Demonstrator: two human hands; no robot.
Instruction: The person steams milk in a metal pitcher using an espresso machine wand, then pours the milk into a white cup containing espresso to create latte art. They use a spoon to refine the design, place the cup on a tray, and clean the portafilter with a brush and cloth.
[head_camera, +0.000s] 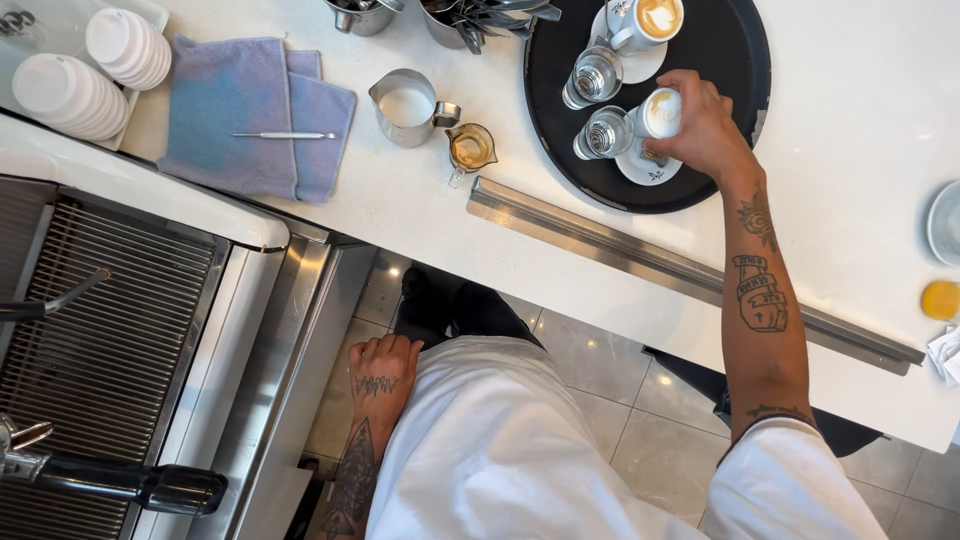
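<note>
Gripping small cup (662, 111) — right hand (703, 128) — on tray (722, 45).

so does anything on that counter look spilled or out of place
Nothing looks spilled. One small oddity: the right hand holds a coffee cup just off its saucer on the black tray, so that saucer sits bare apart from a spoon. A thin metal tool lies on the blue cloths.

Your right hand (700, 125) is covering much of the small cup (662, 111), hiding its handle and your fingertips. The second cup (648, 20) and metal containers (440, 15) are being cut off by the top edge. Your left forearm (350, 490) is running off the bottom edge.
</note>
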